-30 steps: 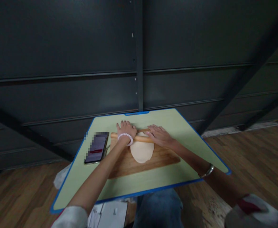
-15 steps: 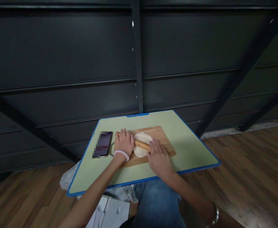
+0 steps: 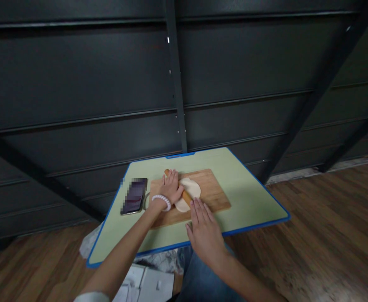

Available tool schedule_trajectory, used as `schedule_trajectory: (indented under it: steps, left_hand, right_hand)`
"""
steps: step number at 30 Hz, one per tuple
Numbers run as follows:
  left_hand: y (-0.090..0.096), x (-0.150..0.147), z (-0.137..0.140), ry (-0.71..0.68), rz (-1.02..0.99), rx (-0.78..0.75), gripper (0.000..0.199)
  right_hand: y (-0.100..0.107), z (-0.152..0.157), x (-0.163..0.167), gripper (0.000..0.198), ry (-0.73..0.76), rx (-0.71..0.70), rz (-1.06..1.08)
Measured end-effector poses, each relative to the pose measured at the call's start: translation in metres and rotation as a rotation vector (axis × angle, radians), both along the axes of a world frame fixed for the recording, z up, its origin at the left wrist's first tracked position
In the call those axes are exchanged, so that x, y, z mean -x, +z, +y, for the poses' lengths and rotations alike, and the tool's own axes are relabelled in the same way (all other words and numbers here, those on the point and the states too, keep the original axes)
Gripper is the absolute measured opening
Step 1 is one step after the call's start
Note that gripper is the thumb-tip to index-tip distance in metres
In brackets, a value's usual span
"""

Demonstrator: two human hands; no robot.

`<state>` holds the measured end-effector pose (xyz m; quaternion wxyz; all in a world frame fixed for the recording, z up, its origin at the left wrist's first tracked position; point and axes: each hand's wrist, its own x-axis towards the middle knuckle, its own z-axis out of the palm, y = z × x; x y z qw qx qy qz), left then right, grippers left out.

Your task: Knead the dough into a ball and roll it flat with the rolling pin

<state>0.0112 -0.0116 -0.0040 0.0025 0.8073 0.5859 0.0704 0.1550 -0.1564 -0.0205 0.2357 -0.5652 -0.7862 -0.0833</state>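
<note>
A wooden rolling pin (image 3: pixel 186 198) lies slantwise across a flat, pale round of dough (image 3: pixel 191 187) on a wooden board (image 3: pixel 216 193). My left hand (image 3: pixel 171 187) presses on the pin's far part with fingers stretched forward, and the pin's rounded tip shows past them. Over the near end lies my right hand (image 3: pixel 204 230), its fingers straight and flat and its thumb apart. The palms hide both of these stretches of the pin. Part of the dough shows on each side of the pin. A beaded bracelet circles my left wrist.
The board rests on a small pale-green table with a blue rim (image 3: pixel 256 224). Left of the board lie a phone (image 3: pixel 135 196) and a ring-shaped thing (image 3: pixel 145 202), partly hidden. A dark panelled wall (image 3: pixel 121 71) stands behind. White boxes (image 3: pixel 156 284) are below the near edge.
The rolling pin has turned to a steeper slant, its near end now closer to me. My right hand has moved nearer and slightly left; my left hand has shifted a little right.
</note>
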Motion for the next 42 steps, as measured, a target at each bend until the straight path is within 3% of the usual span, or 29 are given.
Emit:
schedule_trajectory:
  steps: [9,16,29,35,42]
  left_hand:
    - [0.0,-0.017,0.042,-0.308,0.033,0.059,0.056]
    - [0.014,-0.064,0.056,-0.422,0.083,0.074,0.053]
    - [0.007,-0.116,0.086,-0.41,0.034,0.178,0.053]
    - [0.008,-0.105,0.072,-0.354,-0.002,0.035,0.049]
    - [0.011,-0.067,0.051,-0.37,0.052,0.029,0.047]
  right_hand:
    - [-0.002,0.024,-0.023,0.046,-0.071,-0.012,0.017]
    - [0.004,0.034,-0.047,0.042,-0.1,0.05,0.055]
    - [0.011,0.044,-0.056,0.043,-0.096,0.181,-0.007]
    - [0.008,0.045,-0.06,0.044,-0.064,0.191,-0.004]
    - [0.004,0.038,-0.049,0.054,-0.036,0.124,-0.082]
